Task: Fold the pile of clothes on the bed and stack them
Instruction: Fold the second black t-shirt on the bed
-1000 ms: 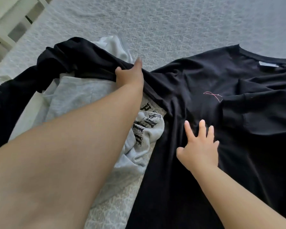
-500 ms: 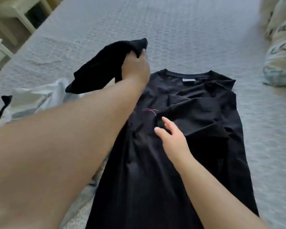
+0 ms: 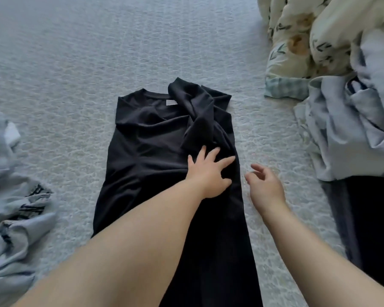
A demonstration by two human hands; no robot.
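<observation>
The left hand (image 3: 208, 171) presses flat with spread fingers on the black shirt's (image 3: 146, 156) right side; the right hand (image 3: 265, 187) hovers just beside it, fingers loosely curled, holding nothing. The shirt lies lengthwise mid-bed (image 3: 75, 63), collar far, sleeve bunched across its far right shoulder
</observation>
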